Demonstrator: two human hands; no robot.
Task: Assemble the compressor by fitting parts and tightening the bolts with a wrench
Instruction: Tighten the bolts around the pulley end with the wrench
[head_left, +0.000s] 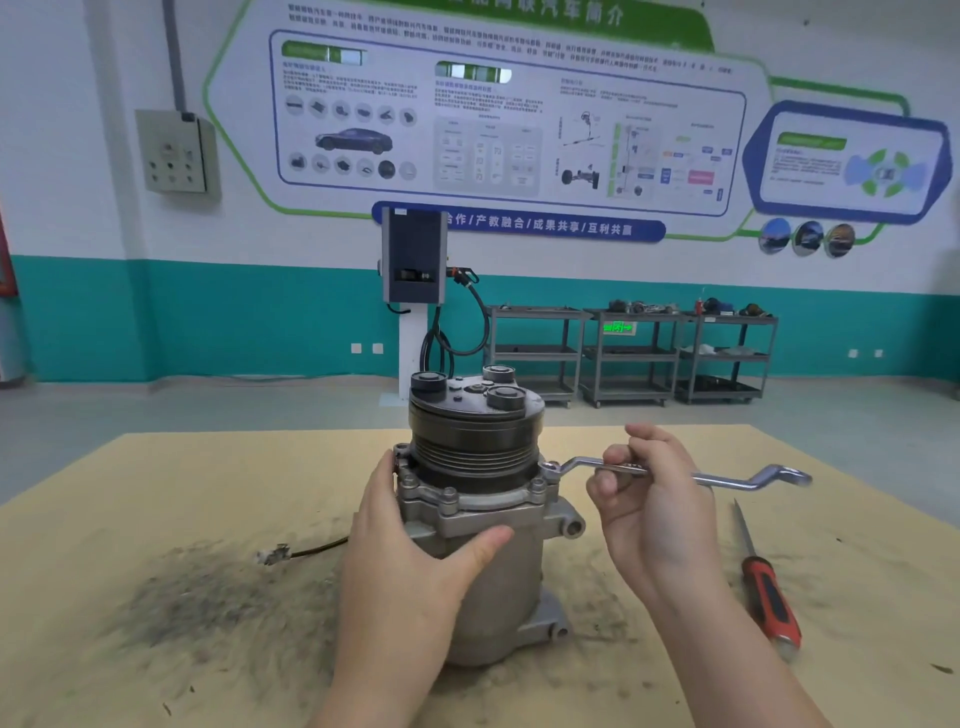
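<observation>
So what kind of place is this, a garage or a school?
Probably a car-training workshop: a wall poster explains car parts, an electric-car charger stands by the wall, and tool carts hold spare parts.

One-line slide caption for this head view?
Left hand steadies the upright silver compressor; right hand holds a chrome ring wrench on a flange bolt.
</observation>
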